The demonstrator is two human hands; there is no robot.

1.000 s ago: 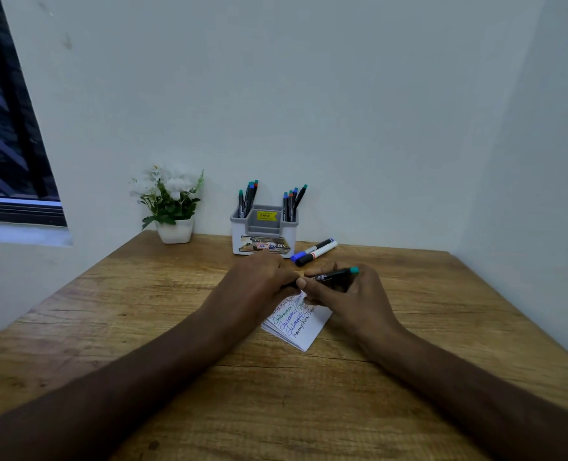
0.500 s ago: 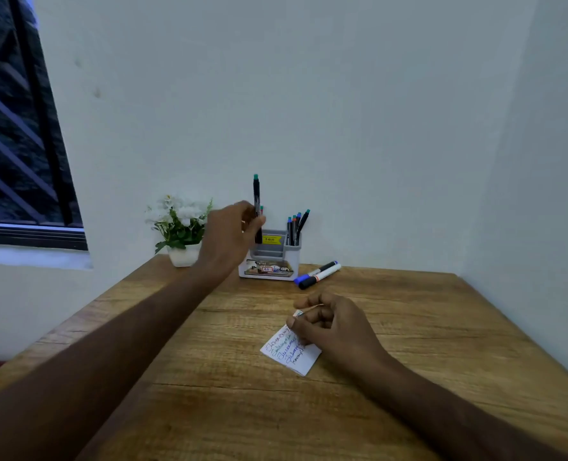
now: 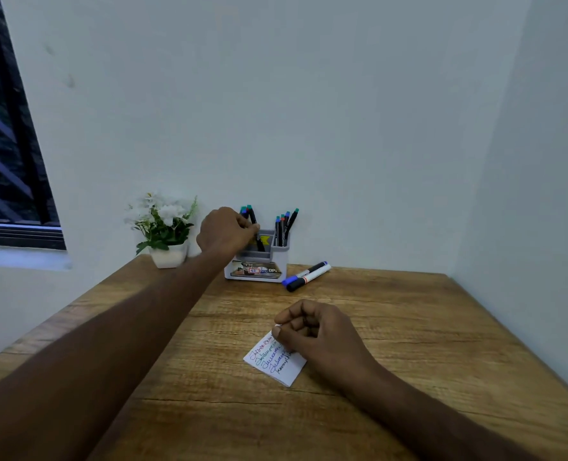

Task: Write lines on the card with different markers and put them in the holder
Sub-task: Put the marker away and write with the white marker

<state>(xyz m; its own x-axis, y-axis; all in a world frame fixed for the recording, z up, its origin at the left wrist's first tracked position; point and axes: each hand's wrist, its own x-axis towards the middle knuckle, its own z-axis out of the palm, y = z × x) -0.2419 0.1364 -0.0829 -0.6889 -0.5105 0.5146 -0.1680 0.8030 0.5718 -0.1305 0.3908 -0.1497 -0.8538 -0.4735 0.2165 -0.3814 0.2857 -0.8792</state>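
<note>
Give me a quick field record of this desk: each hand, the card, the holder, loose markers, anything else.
left hand: grips a green-capped marker standing in the holder's left compartment
right hand: fingers curled, resting on the card's upper edge
card: white, flat on the table, several coloured handwritten lines
holder: grey, by the wall, markers in left and right compartments
loose markers: two, lying right of the holder
plant: white pot, left of the holder

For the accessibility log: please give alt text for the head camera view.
The left hand holds a green-capped marker over the grey holder at the back of a wooden table. The right hand, fingers curled, rests on a handwritten card; two markers lie beside the holder.
</note>
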